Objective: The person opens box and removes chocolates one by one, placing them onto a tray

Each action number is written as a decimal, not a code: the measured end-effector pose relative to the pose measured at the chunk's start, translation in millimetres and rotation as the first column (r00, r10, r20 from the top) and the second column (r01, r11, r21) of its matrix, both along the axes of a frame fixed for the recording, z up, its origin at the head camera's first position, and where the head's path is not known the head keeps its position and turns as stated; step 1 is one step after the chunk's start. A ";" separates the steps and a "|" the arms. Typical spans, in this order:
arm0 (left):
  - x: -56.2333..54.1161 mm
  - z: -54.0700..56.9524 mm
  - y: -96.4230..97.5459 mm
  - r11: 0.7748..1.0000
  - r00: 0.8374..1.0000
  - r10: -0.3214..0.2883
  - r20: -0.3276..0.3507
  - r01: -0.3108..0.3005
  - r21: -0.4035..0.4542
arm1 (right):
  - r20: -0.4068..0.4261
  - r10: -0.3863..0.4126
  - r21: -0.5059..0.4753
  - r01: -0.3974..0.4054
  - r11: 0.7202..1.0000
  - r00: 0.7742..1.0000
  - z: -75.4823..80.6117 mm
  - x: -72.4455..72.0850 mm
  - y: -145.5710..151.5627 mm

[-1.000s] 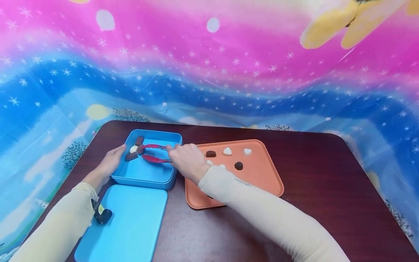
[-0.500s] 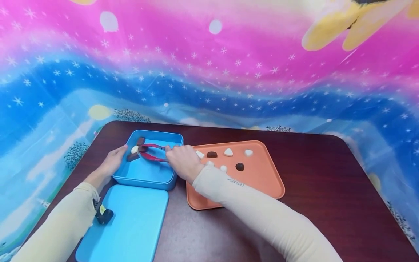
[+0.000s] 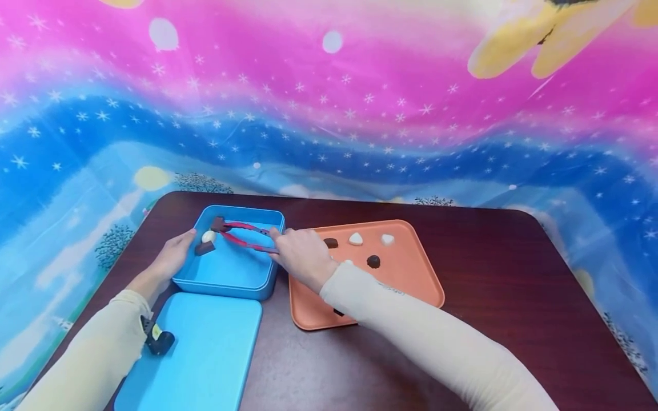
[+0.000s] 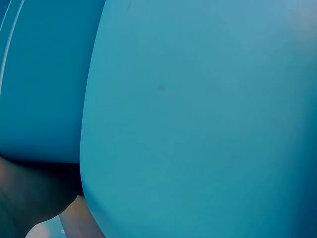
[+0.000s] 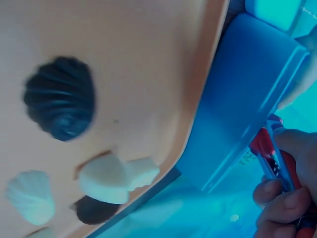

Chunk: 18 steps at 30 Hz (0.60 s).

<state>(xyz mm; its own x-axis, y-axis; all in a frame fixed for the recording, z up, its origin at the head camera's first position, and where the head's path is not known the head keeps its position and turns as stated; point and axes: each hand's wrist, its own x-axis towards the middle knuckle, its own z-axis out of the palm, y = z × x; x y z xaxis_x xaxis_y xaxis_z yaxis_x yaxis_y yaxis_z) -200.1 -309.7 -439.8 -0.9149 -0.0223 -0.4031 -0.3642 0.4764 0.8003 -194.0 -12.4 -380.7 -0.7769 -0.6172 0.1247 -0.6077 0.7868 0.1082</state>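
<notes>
My right hand (image 3: 304, 256) grips a pair of red-tipped tongs (image 3: 247, 245), which reach into the blue box (image 3: 226, 289). Their tips are at a brown chocolate piece (image 3: 218, 224) in the box's back left corner. A round white piece (image 3: 208, 237) and a brown bar (image 3: 204, 248) lie just in front of it. Along the box's left outer wall rests my left hand (image 3: 172, 257), its fingers mostly straight near the rim. In the right wrist view, curled fingers (image 5: 285, 208) wrap the tongs' handle.
An orange tray (image 3: 411, 285) stands right of the box, bearing several white and dark pieces, among them a dark shell-shaped one (image 5: 62, 99). In front of the box lies its blue lid (image 3: 190, 354). A patterned cloth (image 3: 329, 114) hangs behind the table (image 3: 493, 257).
The tongs' tips have come together and moved toward the back left corner, taking the brown piece away from the white one. My left hand has stayed at the box's wall.
</notes>
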 end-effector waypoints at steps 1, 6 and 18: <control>0.3 0.0 -0.4 1.000 1.000 0.002 0.002 -0.002 0.000 | -0.004 0.007 -0.006 -0.007 1.000 1.000 -0.4 1.7 2.7; 0.0 1.1 -1.1 1.000 1.000 0.006 0.005 -0.006 -0.003 | -0.036 0.021 -0.057 -0.023 0.998 0.999 -1.9 10.3 14.8; 3.5 -0.7 -1.8 1.000 1.000 0.001 0.021 0.000 -0.013 | 0.020 0.005 -0.204 -0.001 0.979 1.000 -8.3 34.0 46.3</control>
